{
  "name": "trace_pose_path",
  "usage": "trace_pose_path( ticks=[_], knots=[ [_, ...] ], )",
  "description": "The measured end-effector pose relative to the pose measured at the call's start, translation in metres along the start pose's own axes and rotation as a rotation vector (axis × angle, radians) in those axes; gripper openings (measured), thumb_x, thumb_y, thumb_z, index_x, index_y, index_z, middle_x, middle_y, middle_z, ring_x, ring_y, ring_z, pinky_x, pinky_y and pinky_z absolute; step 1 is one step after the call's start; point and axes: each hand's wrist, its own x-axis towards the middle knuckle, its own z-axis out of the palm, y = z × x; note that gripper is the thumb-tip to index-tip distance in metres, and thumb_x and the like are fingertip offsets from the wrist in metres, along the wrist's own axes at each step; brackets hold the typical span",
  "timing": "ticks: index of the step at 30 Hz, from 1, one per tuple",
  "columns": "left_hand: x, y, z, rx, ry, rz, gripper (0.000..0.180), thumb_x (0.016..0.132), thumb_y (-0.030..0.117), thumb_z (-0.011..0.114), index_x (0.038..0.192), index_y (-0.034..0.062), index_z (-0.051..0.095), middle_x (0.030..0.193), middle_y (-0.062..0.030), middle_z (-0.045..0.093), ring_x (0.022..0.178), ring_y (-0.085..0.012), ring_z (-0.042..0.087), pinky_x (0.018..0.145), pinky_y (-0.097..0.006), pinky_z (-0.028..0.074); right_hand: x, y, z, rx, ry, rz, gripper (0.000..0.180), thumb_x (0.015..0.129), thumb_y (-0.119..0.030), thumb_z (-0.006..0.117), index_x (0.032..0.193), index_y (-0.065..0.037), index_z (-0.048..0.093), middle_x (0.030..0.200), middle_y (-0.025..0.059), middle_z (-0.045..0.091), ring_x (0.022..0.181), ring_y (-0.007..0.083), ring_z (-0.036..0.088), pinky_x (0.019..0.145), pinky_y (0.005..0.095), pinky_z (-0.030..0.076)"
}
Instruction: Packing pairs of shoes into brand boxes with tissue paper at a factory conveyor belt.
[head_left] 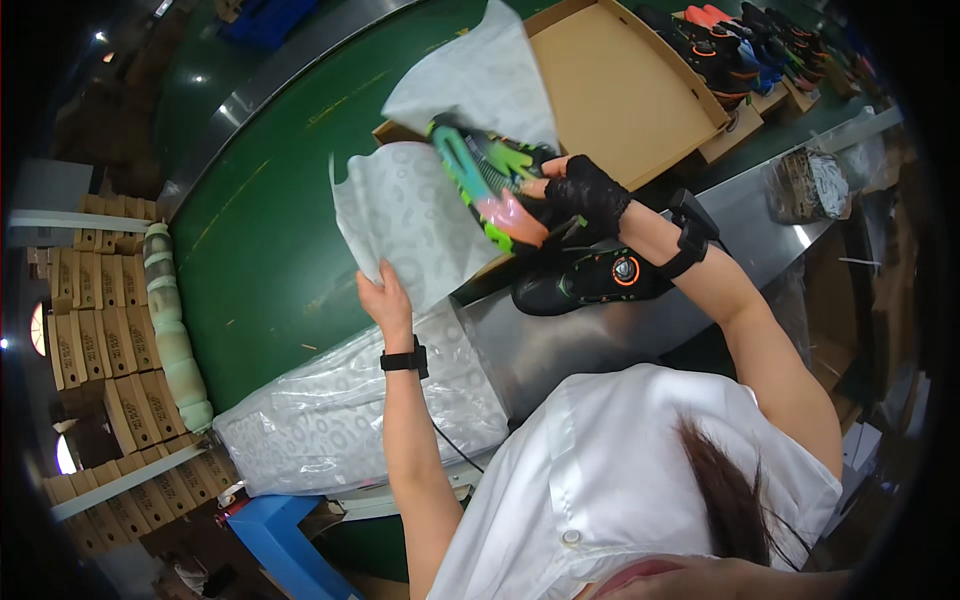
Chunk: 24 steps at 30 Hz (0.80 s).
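My left hand [385, 297] pinches the near edge of a sheet of white patterned tissue paper [400, 205], which spreads over the near part of a shoe box. My right hand [588, 195], in a black fingerless lace glove, grips a sports shoe [485, 185] tilted above the paper. Its green, teal and pink sole faces up, slightly blurred. Beneath my right wrist, a second, black shoe [590, 280] with an orange ring mark lies on the metal edge. Another piece of tissue [475, 80] stands up beside the raised cardboard lid [625, 90].
A stack of tissue sheets in clear plastic [360, 400] lies near my left forearm. The green conveyor belt [270, 230] runs beside a metal rail. Several stacked shoe boxes [95, 340] stand at left; more shoes [740, 50] sit at far right. A blue frame [285, 545] is below.
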Motion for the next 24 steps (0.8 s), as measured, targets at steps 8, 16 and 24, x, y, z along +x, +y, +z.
trace_pose_path(
  ticks=[8,16,24],
  knots=[
    [0.016,0.045,0.008,-0.068,0.048,0.081,0.024,0.082,0.014,0.053,0.095,-0.0060,0.050,0.085,-0.0122,0.058,0.075,-0.0179,0.054,0.069,-0.029,0.042,0.023,0.049,0.008,0.031,0.139,-0.214,0.023,0.069,-0.025,0.063,0.062,-0.004,0.057,0.050,0.0003,0.049,0.048,0.0049,0.045,0.045,0.0227,0.036],
    [0.000,0.086,0.086,0.022,-0.628,0.200,0.061,0.080,0.031,0.057,0.121,-0.0075,0.033,0.113,-0.0276,0.046,0.107,-0.0323,0.046,0.087,-0.035,0.036,0.034,0.018,0.060,-0.626,-0.468,-0.325,0.043,0.064,-0.029,0.063,0.096,-0.002,0.056,0.096,0.0219,0.055,0.093,0.0309,0.052,0.083,0.0350,0.039],
    [0.052,0.054,0.086,0.402,-0.836,-0.307,0.041,0.086,0.036,0.044,0.110,0.0042,0.051,0.122,-0.0170,0.042,0.112,-0.0276,0.041,0.090,-0.039,0.033,0.090,0.018,-0.058,0.127,0.560,-0.112,0.027,0.076,-0.021,0.062,0.090,0.001,0.055,0.075,0.0054,0.056,0.062,0.0137,0.053,0.055,0.0259,0.044]
  ],
)
